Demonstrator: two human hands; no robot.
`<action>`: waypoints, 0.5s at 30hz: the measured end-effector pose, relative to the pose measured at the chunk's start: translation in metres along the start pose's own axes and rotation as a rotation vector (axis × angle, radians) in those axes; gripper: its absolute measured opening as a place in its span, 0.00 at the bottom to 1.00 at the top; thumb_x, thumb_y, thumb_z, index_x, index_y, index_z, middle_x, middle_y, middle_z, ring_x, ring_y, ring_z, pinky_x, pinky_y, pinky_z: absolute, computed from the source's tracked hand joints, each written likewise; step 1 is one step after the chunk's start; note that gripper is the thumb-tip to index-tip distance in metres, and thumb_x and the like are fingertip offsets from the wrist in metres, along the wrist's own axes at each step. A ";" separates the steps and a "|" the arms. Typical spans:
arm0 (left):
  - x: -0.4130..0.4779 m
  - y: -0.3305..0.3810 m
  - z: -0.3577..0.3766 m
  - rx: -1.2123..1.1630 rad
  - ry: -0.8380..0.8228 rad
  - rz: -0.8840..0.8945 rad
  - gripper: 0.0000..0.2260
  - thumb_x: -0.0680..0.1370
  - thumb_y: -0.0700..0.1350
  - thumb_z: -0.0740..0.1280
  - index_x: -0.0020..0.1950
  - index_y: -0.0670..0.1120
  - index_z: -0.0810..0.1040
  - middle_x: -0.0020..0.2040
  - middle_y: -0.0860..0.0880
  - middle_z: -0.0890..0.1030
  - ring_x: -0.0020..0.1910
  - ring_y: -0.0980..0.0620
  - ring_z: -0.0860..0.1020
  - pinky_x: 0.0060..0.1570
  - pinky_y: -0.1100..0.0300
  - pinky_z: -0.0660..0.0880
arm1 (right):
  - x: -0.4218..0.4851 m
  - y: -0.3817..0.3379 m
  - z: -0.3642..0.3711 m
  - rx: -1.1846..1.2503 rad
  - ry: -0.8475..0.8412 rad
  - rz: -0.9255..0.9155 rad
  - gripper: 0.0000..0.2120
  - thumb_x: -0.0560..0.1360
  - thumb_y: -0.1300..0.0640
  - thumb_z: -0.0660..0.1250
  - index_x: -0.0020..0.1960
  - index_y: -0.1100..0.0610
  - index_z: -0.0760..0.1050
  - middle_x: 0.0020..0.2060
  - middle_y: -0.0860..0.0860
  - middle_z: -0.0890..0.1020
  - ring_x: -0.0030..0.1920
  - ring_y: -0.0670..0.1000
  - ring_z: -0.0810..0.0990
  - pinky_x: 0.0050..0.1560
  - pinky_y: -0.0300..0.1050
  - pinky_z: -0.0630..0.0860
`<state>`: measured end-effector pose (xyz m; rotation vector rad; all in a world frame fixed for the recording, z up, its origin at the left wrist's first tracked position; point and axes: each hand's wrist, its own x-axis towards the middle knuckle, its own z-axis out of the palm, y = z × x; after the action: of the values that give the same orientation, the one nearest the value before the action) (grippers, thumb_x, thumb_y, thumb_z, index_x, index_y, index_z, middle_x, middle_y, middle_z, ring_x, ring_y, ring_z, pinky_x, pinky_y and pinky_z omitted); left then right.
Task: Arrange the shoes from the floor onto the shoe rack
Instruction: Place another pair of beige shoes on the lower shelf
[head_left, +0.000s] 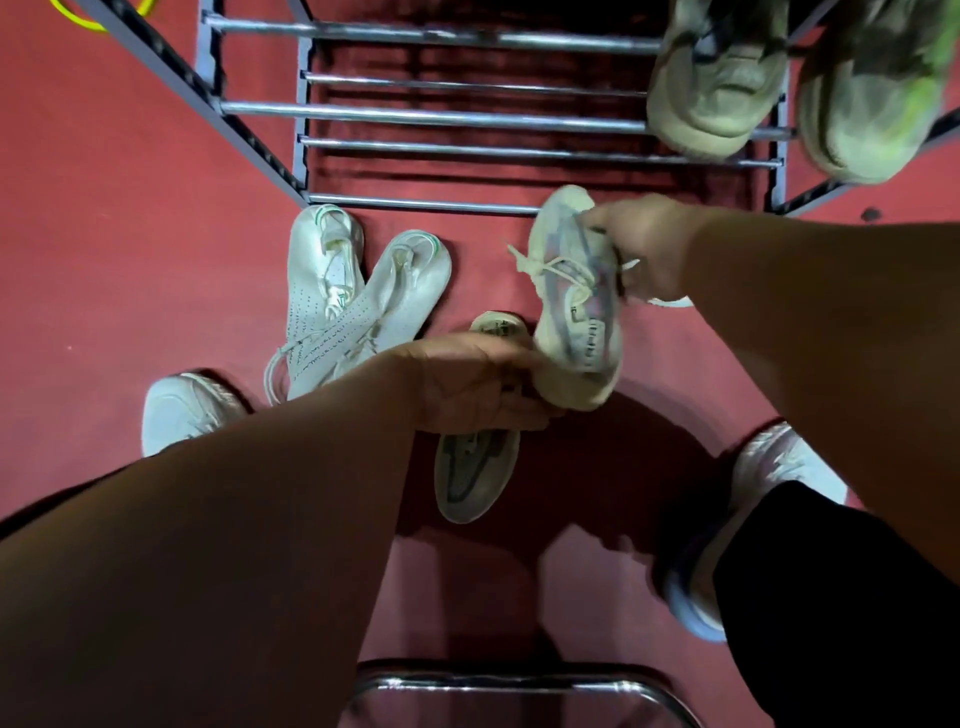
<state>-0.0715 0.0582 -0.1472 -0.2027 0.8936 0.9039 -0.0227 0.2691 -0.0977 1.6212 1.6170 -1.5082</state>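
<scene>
— While the right hand (644, 249) holds that striped sneaker (571, 312), which step is in hand?
— The picking up, I think. Its fingers are closed on the sneaker's upper part, near the laces. The sneaker hangs between the two hands, and its near end touches the left hand (478, 387).
— And the left hand?
— It is curled over the middle of a grey shoe (475, 473) that lies under it. It looks like a grasp, but I cannot tell if this shoe is off the floor.
— What does the next move call for?
— Both shoes must go forward to the rack (415, 111), just beyond the right hand, and sit across bare bars. Two olive shoes (722, 83) already stand on it, beyond the right hand, so the free place is more toward the left hand's side.
— Does something stand in the way?
— A white pair (322, 280) lies on the floor beyond the left hand, near the front bar, and it waits for its turn. The sneaker's loose laces could catch on a bar. Another white shoe (187, 410) is half hidden by the left forearm, and I cannot tell if somebody wears it. A chrome frame (498, 680) is behind both hands, close to the body.
</scene>
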 end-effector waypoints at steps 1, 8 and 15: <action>0.004 0.001 0.003 0.075 0.004 -0.049 0.19 0.79 0.40 0.66 0.70 0.46 0.76 0.65 0.42 0.79 0.64 0.37 0.77 0.67 0.44 0.73 | 0.005 0.002 0.003 0.056 -0.017 -0.012 0.10 0.80 0.50 0.67 0.42 0.54 0.76 0.35 0.51 0.80 0.27 0.50 0.77 0.28 0.38 0.74; 0.006 -0.002 -0.008 0.408 0.170 -0.433 0.13 0.84 0.47 0.59 0.45 0.43 0.76 0.33 0.48 0.75 0.30 0.53 0.75 0.36 0.61 0.74 | 0.015 0.006 0.008 -0.191 0.024 -0.006 0.08 0.78 0.52 0.66 0.52 0.55 0.78 0.45 0.54 0.77 0.40 0.54 0.75 0.47 0.49 0.80; -0.021 -0.018 -0.043 0.869 0.411 -0.725 0.20 0.78 0.60 0.68 0.47 0.41 0.82 0.44 0.41 0.86 0.44 0.41 0.84 0.47 0.52 0.79 | 0.005 0.042 -0.001 -0.738 -0.333 0.321 0.39 0.76 0.34 0.68 0.71 0.64 0.66 0.56 0.66 0.79 0.58 0.67 0.80 0.63 0.66 0.77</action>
<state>-0.0897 0.0127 -0.1619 0.0555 1.3883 -0.2474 0.0134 0.2615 -0.1179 1.0758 1.3990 -0.8117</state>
